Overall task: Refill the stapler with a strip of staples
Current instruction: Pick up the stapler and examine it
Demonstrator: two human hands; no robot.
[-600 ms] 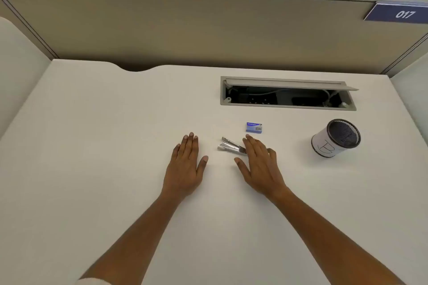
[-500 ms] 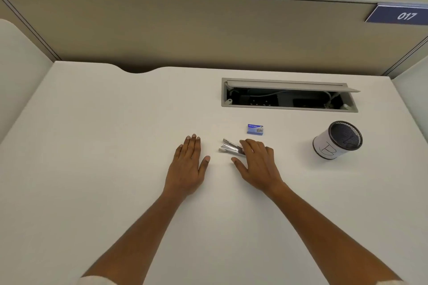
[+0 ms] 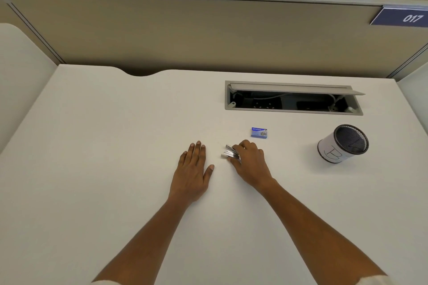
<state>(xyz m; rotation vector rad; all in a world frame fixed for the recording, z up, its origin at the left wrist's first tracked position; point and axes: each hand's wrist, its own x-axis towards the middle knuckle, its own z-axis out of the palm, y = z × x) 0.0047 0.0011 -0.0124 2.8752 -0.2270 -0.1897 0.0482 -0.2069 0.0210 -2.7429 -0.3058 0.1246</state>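
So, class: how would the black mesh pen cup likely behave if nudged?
Nothing sticks out of the mesh pen cup, so it is probably light and easily shoved. Its round wall suggests it would roll if tipped. Its white paper wrap may feel smooth.

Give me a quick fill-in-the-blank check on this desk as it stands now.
1. The right hand grips the silver ____.
2. The left hand rests flat on the white desk, holding ____.
3. The small staple box beyond the right hand is coloured ____.
4. The mesh pen cup stands to the ____ of the staple box.

Missing words: stapler; nothing; blue; right.
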